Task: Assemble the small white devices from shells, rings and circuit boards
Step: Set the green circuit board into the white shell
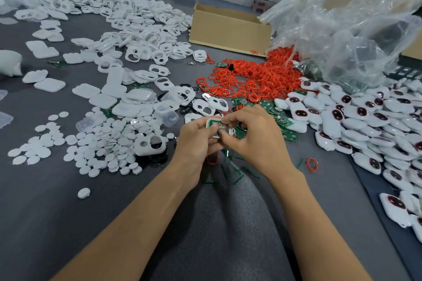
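White shell (230, 131), just in front of the red ring pile (258, 77), is gripped steady by the left hand (194, 141) while the right hand (255, 141) pinches the green circuit board (214, 121), likely seating it inside.

One view only: head-worn wide-angle camera, facing forward and down across the grey table (45, 212). Close range to the left hand (194, 143) and right hand (255, 139) at frame centre; cardboard box (228, 29) at far reach.

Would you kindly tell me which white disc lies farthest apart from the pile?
The lone disc nearest the person, at lower left; the rest lie clustered together farther away.
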`<state>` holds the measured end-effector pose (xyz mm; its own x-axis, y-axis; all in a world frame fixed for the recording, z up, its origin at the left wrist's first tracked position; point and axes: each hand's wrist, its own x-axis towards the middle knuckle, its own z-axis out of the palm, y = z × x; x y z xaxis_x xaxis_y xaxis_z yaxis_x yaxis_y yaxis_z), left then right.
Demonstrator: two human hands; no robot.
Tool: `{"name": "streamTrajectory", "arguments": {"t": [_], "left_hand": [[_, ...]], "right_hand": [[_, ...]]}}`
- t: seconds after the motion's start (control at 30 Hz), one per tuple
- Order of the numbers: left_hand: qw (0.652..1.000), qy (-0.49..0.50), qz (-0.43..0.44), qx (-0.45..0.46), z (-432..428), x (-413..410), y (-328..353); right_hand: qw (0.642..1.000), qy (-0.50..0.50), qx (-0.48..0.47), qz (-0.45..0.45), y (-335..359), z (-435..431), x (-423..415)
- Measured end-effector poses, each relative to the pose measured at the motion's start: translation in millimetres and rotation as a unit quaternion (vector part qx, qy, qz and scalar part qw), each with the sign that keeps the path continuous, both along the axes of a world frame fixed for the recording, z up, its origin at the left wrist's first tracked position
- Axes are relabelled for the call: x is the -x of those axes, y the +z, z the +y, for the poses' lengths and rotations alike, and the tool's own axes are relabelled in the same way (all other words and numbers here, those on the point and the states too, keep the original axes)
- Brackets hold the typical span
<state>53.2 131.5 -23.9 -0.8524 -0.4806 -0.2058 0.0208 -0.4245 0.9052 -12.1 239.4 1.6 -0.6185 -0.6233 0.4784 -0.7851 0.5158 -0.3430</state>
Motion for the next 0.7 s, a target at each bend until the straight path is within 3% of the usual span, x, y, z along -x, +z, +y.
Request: {"name": "streamTrajectory", "arguments": {"t": [0.23, 0.33, 0.47, 0.6, 0.7], "left_hand": [[1.000, 0.008, 0.006, 0.004, 1, 1, -2], [0.999, 0.023, 0.018, -0.028, 1, 0, 0], [0.998, 0.037, 0.020, -0.051, 1, 0, 2], [0.998, 0.032, 0.020, -0.056, 0, -1, 3], [0.997, 0.034, 0.019, -0.062, 0, -2, 3]], "right_hand": [[1.000, 0.016, 0.007, -0.026, -2, -1, 2], [0.995, 0.023, 0.067, -0.064, -1, 2, 6], [0.983, -0.089, 0.157, -0.045, 8, 22, 21], [0.968, -0.230, 0.099, -0.038, 11, 43, 35], [0.963, -0.257, 0.018, -0.085, 5, 50, 39]]}}
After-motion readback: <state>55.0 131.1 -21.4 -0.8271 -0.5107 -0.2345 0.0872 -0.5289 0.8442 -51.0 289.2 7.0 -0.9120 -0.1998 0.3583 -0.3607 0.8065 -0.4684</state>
